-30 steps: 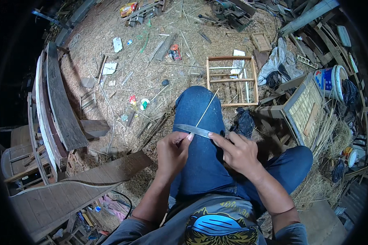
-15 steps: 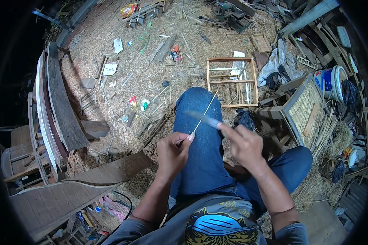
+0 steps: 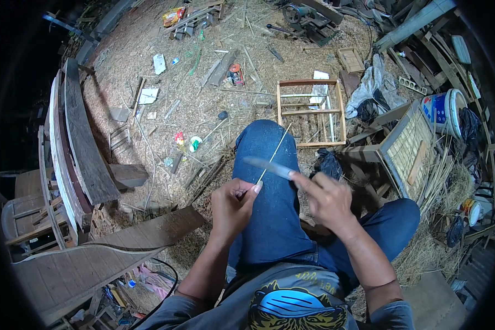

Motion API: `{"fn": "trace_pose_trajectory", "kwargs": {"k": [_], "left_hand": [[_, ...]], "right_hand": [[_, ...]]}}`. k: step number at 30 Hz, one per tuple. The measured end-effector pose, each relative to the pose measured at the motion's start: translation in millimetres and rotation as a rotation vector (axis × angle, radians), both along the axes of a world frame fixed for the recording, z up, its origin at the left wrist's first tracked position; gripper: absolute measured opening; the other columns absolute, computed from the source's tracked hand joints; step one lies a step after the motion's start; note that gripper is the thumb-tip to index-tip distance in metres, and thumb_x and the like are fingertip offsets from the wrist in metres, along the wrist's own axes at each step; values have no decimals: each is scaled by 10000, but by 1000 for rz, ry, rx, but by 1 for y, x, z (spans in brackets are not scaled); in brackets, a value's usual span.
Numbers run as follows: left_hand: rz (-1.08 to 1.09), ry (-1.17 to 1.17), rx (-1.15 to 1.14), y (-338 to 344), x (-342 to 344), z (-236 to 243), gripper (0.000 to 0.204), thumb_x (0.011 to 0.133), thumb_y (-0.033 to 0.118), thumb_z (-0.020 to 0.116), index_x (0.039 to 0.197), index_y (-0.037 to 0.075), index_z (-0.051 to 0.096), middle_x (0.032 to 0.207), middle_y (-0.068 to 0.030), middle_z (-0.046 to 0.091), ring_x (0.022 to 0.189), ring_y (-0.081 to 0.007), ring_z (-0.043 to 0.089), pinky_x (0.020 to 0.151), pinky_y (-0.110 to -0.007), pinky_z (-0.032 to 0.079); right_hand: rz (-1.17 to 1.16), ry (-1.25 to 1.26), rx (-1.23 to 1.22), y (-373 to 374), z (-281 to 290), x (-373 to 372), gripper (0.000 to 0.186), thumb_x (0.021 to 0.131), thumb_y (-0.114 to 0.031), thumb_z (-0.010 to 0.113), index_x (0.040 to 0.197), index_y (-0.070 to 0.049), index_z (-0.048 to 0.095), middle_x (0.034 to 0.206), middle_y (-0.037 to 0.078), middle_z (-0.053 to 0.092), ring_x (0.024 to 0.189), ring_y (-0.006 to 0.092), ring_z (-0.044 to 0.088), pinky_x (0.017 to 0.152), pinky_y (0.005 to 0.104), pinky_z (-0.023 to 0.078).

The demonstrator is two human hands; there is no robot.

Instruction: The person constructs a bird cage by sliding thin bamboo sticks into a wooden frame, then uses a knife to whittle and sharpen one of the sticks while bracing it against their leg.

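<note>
Between the closed thumb and fingers of my left hand (image 3: pixel 234 206) is the near end of a thin pale strip, like bamboo (image 3: pixel 281 144). It slants up and to the right, over my raised knee in blue jeans. My right hand (image 3: pixel 329 201) is closed around a knife (image 3: pixel 273 167), its index finger stretched along the top. The handle is mostly hidden by the fingers. The blade points left and crosses the strip a little beyond my left fingertips; whether it touches the strip I cannot tell.
A wooden frame (image 3: pixel 312 113) lies beyond my knee. On the right stand a slatted panel (image 3: pixel 410 154) and a white-and-blue bucket (image 3: pixel 443 113). Long boards (image 3: pixel 88 137) lean at the left, and a wide plank (image 3: pixel 115 250) lies nearer me. Shavings and scraps litter the ground.
The knife and my right hand have shifted slightly left and toward me along the strip. My left hand has stayed nearly in place.
</note>
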State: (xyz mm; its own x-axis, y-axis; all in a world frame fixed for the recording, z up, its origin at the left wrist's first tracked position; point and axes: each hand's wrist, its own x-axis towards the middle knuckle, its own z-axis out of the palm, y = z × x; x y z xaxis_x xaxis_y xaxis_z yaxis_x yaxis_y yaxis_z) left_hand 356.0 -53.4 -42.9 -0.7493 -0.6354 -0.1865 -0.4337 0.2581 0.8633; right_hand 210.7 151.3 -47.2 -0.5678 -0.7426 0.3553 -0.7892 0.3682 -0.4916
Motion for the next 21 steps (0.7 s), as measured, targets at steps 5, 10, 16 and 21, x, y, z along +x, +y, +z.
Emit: {"fn": "trace_pose_trajectory", "kwargs": {"k": [5, 10, 16, 21], "left_hand": [[-7, 10, 30, -3, 3, -4, 149, 995, 97, 813, 902, -3, 754, 724, 64, 628, 657, -3, 489, 578, -213, 372], [7, -5, 48, -3, 5, -6, 149, 983, 86, 825, 896, -4, 743, 733, 54, 639, 664, -4, 509, 583, -212, 385], [16, 3, 88, -2, 4, -7, 153, 973, 77, 837, 889, 2, 733, 738, 50, 642, 666, -2, 512, 586, -207, 388], [5, -5, 67, -5, 6, -11, 162, 965, 84, 849, 881, 8, 734, 732, 50, 641, 659, -1, 508, 580, -206, 384]], "right_hand": [[-125, 15, 56, 3, -7, -6, 459, 894, -124, 764, 1315, -306, 789, 767, 41, 563, 605, 237, 642, 532, 393, 525], [-40, 10, 17, 2, -5, -1, 477, 871, -80, 752, 1303, -276, 800, 731, 43, 527, 587, 236, 616, 521, 401, 503], [-15, 25, 59, 2, 1, 6, 483, 856, -56, 742, 1288, -263, 809, 715, 41, 522, 569, 244, 600, 518, 402, 486], [-50, 8, 87, 2, 7, 8, 487, 850, -52, 741, 1286, -257, 809, 722, 40, 523, 572, 249, 601, 524, 414, 490]]}}
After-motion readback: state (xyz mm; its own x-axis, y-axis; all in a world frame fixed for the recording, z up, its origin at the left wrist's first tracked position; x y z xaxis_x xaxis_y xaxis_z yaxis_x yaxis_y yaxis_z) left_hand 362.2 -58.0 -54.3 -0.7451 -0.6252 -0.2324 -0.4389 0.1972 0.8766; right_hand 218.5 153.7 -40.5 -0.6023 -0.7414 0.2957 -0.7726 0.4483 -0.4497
